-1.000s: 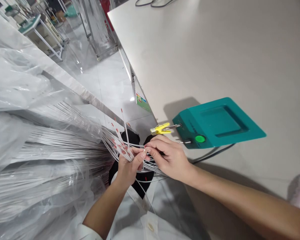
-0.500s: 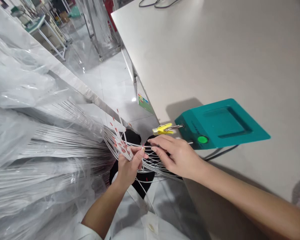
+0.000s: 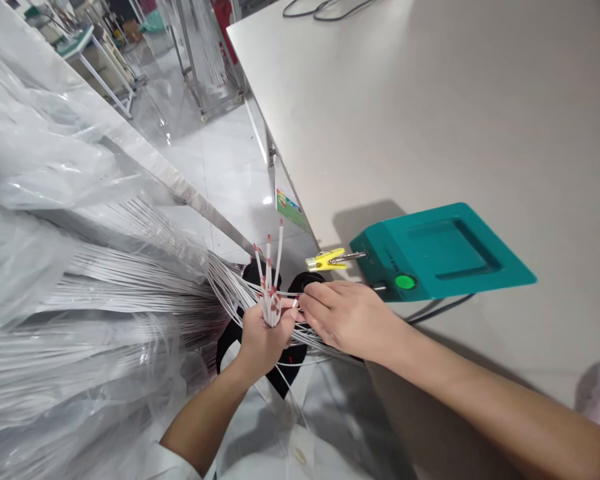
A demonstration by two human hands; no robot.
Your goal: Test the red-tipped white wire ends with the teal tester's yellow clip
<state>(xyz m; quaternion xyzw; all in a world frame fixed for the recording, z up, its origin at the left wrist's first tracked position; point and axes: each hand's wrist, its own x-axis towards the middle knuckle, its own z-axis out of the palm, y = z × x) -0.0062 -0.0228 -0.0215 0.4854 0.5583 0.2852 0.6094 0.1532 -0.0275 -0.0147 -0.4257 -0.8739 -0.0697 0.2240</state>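
Observation:
My left hand [image 3: 265, 340] is closed around a bundle of thin white cables [image 3: 271, 293] whose red-tipped ends stick up above the fist. Close to its thumb, one cable end [image 3: 295, 303] with a red tip points toward the other hand. My right hand [image 3: 347, 317] meets it there with fingertips pinched together on that end; the fingers partly hide the grip. More white cables [image 3: 230, 287] run beneath both hands. Just beyond the right hand, a teal device [image 3: 430, 253] with a lit green button [image 3: 406, 281] sits on the table, a yellow clip [image 3: 326, 259] attached to its metal post.
Long white cables wrapped in clear plastic [image 3: 25, 280] hang along the left, beside a slanting rail [image 3: 200, 203]. The pale table [image 3: 430, 120] spans the right, with a black cord [image 3: 325, 9] at its far edge. A wheeled rack [image 3: 195, 73] stands behind on the tiled floor.
The red-tipped bundle in my left hand has swung more upright and to the right. My right hand's fingers have closed in, meeting the cable end at the left thumb.

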